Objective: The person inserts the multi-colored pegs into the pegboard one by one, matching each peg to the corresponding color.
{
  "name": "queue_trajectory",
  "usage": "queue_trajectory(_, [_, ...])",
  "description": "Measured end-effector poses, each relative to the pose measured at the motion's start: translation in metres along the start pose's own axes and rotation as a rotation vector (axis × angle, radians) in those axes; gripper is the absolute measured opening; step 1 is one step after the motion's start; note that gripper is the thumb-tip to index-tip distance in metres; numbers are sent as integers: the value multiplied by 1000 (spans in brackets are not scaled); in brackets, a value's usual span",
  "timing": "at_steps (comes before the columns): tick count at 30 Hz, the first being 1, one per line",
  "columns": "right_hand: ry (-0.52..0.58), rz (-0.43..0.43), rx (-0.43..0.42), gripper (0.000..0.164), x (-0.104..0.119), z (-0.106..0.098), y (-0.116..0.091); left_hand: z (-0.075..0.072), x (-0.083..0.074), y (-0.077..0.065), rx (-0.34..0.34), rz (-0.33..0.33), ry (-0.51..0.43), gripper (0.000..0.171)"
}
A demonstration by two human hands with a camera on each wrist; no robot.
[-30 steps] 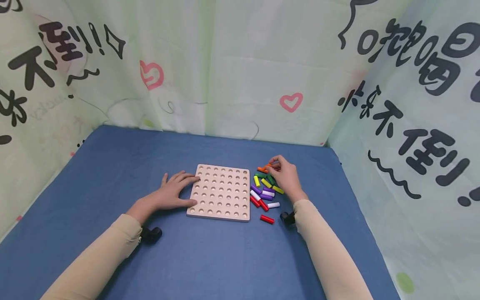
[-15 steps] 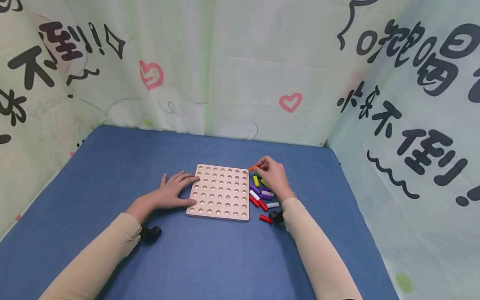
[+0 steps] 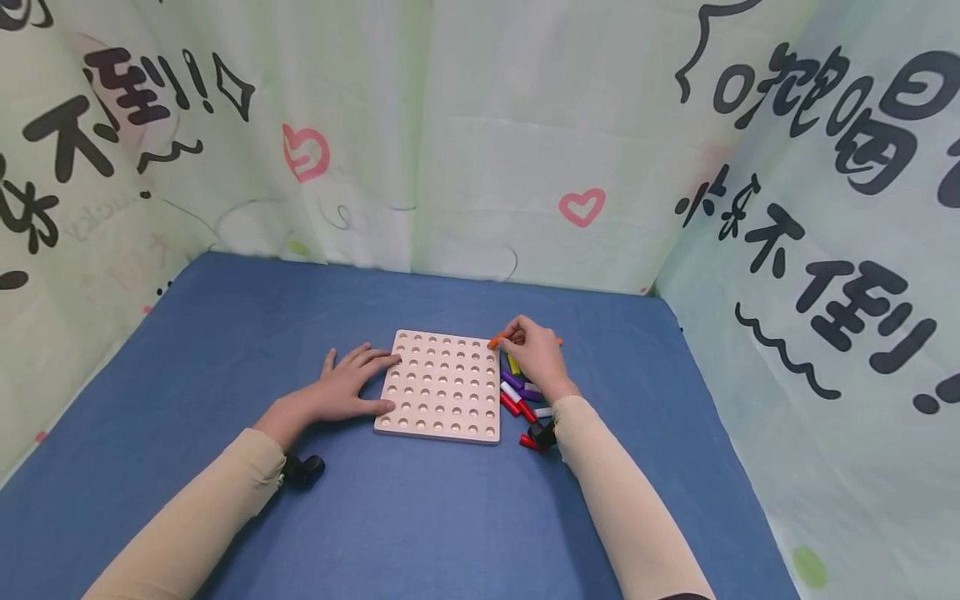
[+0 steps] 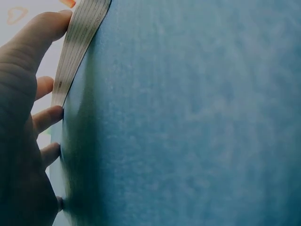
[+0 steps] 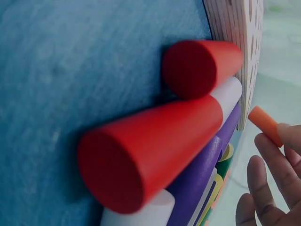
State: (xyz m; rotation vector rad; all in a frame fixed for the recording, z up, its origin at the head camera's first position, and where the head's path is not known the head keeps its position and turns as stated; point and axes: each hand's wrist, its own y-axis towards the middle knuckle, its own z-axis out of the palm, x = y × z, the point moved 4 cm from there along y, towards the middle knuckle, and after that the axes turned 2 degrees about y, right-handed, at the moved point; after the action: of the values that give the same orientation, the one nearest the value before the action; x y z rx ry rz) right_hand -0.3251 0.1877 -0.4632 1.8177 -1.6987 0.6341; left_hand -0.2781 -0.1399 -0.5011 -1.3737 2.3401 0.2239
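Note:
A pale wooden board (image 3: 437, 436) with rows of round holes lies on the blue cloth. My left hand (image 3: 343, 388) rests at its left edge with fingers spread; in the left wrist view the thumb (image 4: 44, 28) touches the board's side. Over the board's far right corner, my right hand (image 3: 534, 350) pinches an orange peg (image 3: 494, 341) between thumb and fingertips. The right wrist view shows this orange peg (image 5: 265, 123) tilted, with the other fingers loosely bent below it. Holes that show in the board hold no pegs.
Right of the board lies a loose pile of red (image 3: 510, 404), white (image 3: 511, 390), purple (image 3: 512, 380) and yellow pegs (image 3: 513, 364), partly hidden by the right hand. Another orange peg (image 3: 559, 341) shows behind the hand. A printed curtain (image 3: 480, 150) stands around the table.
My right hand has brought the orange peg left from the pile's far end to above the board's far right corner. My left hand has stayed in place.

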Motion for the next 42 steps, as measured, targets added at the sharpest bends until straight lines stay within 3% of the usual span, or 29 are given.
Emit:
queue_trajectory(20, [-139, -37, 0, 6, 8, 3, 1, -2, -1, 1, -87, 45, 80, 84])
queue_trajectory(31, [-142, -48, 53, 8, 12, 4, -1, -3, 0, 4, -69, 12, 86, 86])
queue_trajectory(42, [-172, -47, 35, 17, 3, -3, 2, -2, 2, 4, -69, -1, 95, 87])
